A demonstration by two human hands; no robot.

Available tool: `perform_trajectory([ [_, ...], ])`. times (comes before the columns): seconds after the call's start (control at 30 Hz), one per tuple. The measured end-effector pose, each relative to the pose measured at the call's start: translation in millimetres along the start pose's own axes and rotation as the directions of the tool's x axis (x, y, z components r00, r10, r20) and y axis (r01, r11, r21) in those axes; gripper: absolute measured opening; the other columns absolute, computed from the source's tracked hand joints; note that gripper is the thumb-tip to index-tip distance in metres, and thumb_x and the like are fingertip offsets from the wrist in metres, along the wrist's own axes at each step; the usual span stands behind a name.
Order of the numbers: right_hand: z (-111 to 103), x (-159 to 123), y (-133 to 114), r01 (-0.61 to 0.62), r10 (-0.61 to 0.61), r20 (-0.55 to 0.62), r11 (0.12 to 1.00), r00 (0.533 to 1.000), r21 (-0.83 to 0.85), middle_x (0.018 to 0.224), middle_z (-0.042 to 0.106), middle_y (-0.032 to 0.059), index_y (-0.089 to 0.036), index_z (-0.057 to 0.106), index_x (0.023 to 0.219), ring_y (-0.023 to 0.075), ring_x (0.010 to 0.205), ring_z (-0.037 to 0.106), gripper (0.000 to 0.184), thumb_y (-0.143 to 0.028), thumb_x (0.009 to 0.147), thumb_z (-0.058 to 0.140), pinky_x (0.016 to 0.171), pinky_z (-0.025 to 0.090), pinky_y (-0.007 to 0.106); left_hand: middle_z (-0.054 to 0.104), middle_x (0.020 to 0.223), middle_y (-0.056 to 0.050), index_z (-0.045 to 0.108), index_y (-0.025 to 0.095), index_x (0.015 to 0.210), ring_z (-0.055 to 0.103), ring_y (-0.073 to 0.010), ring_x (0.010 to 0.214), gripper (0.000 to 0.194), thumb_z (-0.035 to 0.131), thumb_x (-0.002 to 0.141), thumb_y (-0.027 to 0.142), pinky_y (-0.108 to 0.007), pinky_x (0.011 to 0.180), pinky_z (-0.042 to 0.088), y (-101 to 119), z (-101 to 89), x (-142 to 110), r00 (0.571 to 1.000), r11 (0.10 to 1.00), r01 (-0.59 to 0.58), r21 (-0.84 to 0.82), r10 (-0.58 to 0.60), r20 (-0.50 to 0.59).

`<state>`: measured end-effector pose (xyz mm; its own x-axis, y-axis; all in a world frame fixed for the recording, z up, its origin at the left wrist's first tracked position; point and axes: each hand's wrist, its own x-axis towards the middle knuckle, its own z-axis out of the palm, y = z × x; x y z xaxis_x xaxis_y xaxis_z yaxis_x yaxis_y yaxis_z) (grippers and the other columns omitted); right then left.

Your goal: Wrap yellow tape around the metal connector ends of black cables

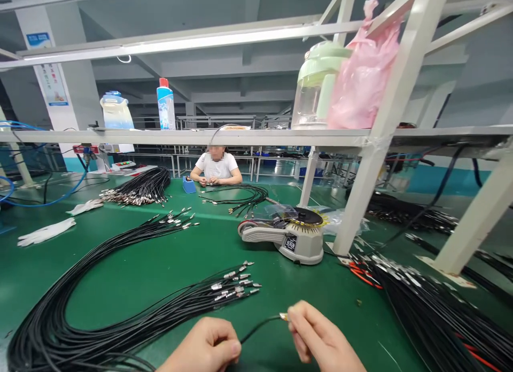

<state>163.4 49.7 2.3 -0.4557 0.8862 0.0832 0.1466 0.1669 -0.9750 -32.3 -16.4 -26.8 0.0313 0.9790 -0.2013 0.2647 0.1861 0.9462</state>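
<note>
Low in the view, my left hand (212,344) is closed around a black cable (259,325). The cable runs from that fist over to my right hand (315,334), whose thumb and fingers pinch its end. A small pale tag or sleeve (284,316) with a yellowish tint shows right at those fingertips; the very tip is hidden. Just beyond my left hand, a curved bundle of black cables (76,276) lies on the green table (160,262), its metal-tipped ends (234,286) pointing right.
A tape dispenser (288,238) stands behind my right hand. More cables (425,302) lie at right by a white shelf post (360,201). White gloves (48,231) and another cable pile (140,187) lie far left. A person in a white shirt (227,168) sits opposite, beneath the shelf (240,138).
</note>
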Motion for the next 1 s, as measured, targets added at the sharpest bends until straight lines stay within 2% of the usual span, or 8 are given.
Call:
perform_trajectory([
  [0.07, -5.1, 3.0, -4.4, 0.006, -0.005, 0.053, 1.000, 0.999, -0.025, 0.051, 0.041, -0.0053, -0.019, 0.045, 0.063, 0.0112, 0.050, 0.040, 0.037, -0.051, 0.082, 0.045, 0.052, 0.035, 0.023, 0.042, 0.044, 0.007, 0.054, 0.016, 0.064, 0.039, -0.0078, 0.038, 0.025, 0.049, 0.073, 0.038, -0.019, 0.039, 0.031, -0.6, 3.5, -3.4, 0.998, 0.998, 0.024, 0.066, -0.021, -0.055],
  [0.13, -6.9, 3.3, -6.2, 0.031, -0.026, 0.079, 0.998, 0.997, -0.062, 0.056, 0.046, -0.0038, -0.019, 0.047, 0.066, 0.0116, 0.054, 0.045, 0.034, -0.047, 0.084, 0.045, 0.054, 0.037, 0.023, 0.054, 0.060, 0.003, 0.061, 0.015, 0.084, 0.051, -0.0100, 0.053, 0.026, 0.043, 0.080, 0.034, -0.021, 0.053, 0.042, 4.1, 7.0, -9.4, 0.989, 0.983, -0.119, 0.142, 0.130, -0.070],
  [0.27, -8.5, 0.7, -5.8, 0.078, -0.052, 0.186, 0.987, 0.981, -0.137, 0.060, 0.050, -0.0026, -0.018, 0.050, 0.069, 0.0117, 0.058, 0.048, 0.030, -0.041, 0.087, 0.044, 0.057, 0.041, 0.024, 0.064, 0.083, -0.002, 0.060, 0.019, 0.108, 0.057, -0.0140, 0.073, 0.032, 0.046, 0.081, 0.030, -0.024, 0.067, 0.045, 23.1, 13.3, -12.5, 0.979, 0.961, -0.199, 0.194, 0.205, -0.010],
  [0.4, -14.1, -0.1, -9.7, 0.105, -0.070, 0.193, 0.979, 0.979, -0.177, 0.065, 0.054, -0.0015, -0.017, 0.056, 0.074, 0.0120, 0.062, 0.050, 0.026, -0.037, 0.087, 0.047, 0.060, 0.042, 0.025, 0.061, 0.073, 0.000, 0.060, 0.019, 0.109, 0.055, -0.0125, 0.061, 0.033, 0.046, 0.082, 0.029, -0.022, 0.058, 0.044, 37.7, 28.4, -3.1, 0.973, 0.970, -0.225, 0.098, 0.228, -0.028],
  [0.57, -20.1, 4.4, -13.0, 0.033, -0.032, 0.184, 0.999, 0.982, -0.005, 0.067, 0.059, -0.0003, -0.014, 0.061, 0.074, 0.0113, 0.064, 0.054, 0.018, -0.032, 0.079, 0.060, 0.064, 0.045, 0.025, 0.059, 0.064, 0.002, 0.068, 0.020, 0.096, 0.052, -0.0120, 0.059, 0.027, 0.046, 0.083, 0.029, -0.022, 0.056, 0.040, 38.9, 40.9, 3.1, 0.955, 0.963, -0.245, 0.111, 0.259, -0.144],
  [0.67, -19.5, 6.7, -9.0, -0.038, 0.020, 0.183, 0.995, 0.983, 0.097, 0.066, 0.062, -0.0002, -0.013, 0.064, 0.075, 0.0109, 0.063, 0.055, 0.016, -0.029, 0.074, 0.067, 0.064, 0.045, 0.025, 0.058, 0.060, 0.002, 0.066, 0.020, 0.103, 0.052, -0.0124, 0.059, 0.029, 0.047, 0.083, 0.030, -0.022, 0.056, 0.039, 34.1, 42.4, 2.1, 0.951, 0.963, -0.241, 0.119, 0.259, -0.167],
  [0.83, -13.5, 7.6, -1.2, -0.105, 0.061, 0.151, 0.948, 0.987, 0.302, 0.063, 0.063, -0.0017, -0.015, 0.064, 0.077, 0.0102, 0.059, 0.057, 0.016, -0.029, 0.071, 0.070, 0.061, 0.045, 0.024, 0.060, 0.066, 0.001, 0.066, 0.022, 0.103, 0.053, -0.0116, 0.057, 0.028, 0.048, 0.083, 0.028, -0.021, 0.052, 0.040, 28.0, 44.1, 1.3, 0.932, 0.958, -0.269, 0.102, 0.285, -0.225],
  [1.0, -8.3, 7.1, 0.6, -0.114, 0.079, 0.126, 0.947, 0.989, 0.299, 0.062, 0.063, -0.0013, -0.015, 0.067, 0.077, 0.0101, 0.059, 0.057, 0.016, -0.030, 0.073, 0.068, 0.062, 0.045, 0.024, 0.061, 0.074, -0.002, 0.068, 0.022, 0.096, 0.053, -0.0103, 0.056, 0.023, 0.051, 0.081, 0.027, -0.020, 0.050, 0.043, 29.2, 45.8, -1.5, 0.901, 0.940, -0.332, 0.077, 0.341, -0.270],
])
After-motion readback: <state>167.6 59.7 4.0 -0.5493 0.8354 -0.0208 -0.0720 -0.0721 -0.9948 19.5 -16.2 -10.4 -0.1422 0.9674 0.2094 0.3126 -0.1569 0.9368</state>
